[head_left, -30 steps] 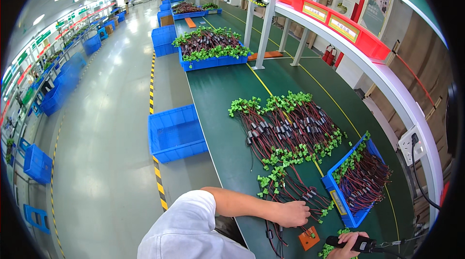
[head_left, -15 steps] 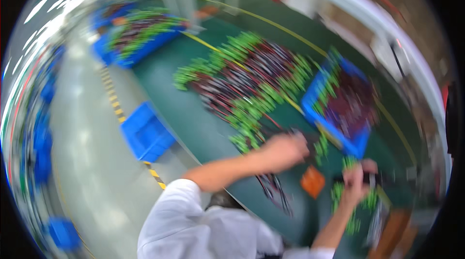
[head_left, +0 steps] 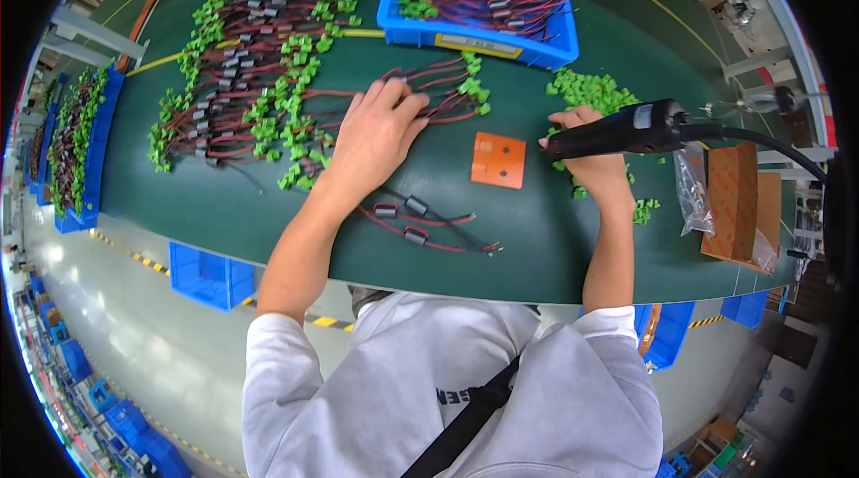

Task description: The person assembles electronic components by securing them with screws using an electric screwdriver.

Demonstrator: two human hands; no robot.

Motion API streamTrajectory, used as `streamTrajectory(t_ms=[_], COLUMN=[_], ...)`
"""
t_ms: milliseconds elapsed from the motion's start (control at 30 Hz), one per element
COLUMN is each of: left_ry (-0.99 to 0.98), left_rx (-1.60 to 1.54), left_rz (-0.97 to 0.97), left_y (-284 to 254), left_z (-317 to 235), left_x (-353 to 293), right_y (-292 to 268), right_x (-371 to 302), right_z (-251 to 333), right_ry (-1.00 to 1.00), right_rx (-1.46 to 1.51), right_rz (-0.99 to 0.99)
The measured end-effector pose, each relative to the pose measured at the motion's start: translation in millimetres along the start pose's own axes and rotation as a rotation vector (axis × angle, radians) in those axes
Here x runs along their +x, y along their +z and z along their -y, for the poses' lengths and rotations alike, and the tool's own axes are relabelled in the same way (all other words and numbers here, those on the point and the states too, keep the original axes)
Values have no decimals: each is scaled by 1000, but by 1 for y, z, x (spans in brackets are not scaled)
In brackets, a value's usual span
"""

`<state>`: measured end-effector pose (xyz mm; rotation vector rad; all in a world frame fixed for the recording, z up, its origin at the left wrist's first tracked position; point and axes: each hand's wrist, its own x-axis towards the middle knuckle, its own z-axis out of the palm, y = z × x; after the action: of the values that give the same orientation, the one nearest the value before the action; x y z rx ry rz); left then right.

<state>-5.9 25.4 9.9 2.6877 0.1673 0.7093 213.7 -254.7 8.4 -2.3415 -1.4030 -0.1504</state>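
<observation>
Wire leads (head_left: 445, 82) are lying on the green surface (head_left: 537, 245), partly under the left hand (head_left: 374, 134). Likely risk: overlapping, so could be tangling if pulled. Long axis is running roughly left-right, green connectors (head_left: 474, 89) pointing right. Left fingers (head_left: 390, 95) are resting over them, can't tell if gripping; right hand (head_left: 598, 174) is clasping black tool (head_left: 617, 131).

The left forearm (head_left: 302, 250) slants up and rightward from the lower left of the frame to the left hand (head_left: 376, 131) — back upward, fingers bent; the right forearm (head_left: 611, 241) rises nearly upright — right hand (head_left: 598, 174) right of centre, fingers curled.
</observation>
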Motion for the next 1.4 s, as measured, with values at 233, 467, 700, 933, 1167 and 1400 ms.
streamTrajectory(t_ms=[233,467,700,933,1167,1400], left_ry=[203,290,154,320,185,-56], left_rx=[-253,-301,51,-418,-580,-708], left_rz=[136,563,302,675,597,420], left_y=[-31,-33,-30,-27,-15,-3], left_z=[-10,-17,3,-29,-17,-27], left_x=[9,-2,-5,-4,-4,-2], right_y=[1,11,7,18,10,26], right_x=[1,4,5,12,9,7], right_z=[-2,-2,21,25,29,48], right_ry=[-67,32,174,-38,116,145], right_rx=[31,67,1631,1716,1574,1287], right_rz=[-6,-127,12,147,285,84])
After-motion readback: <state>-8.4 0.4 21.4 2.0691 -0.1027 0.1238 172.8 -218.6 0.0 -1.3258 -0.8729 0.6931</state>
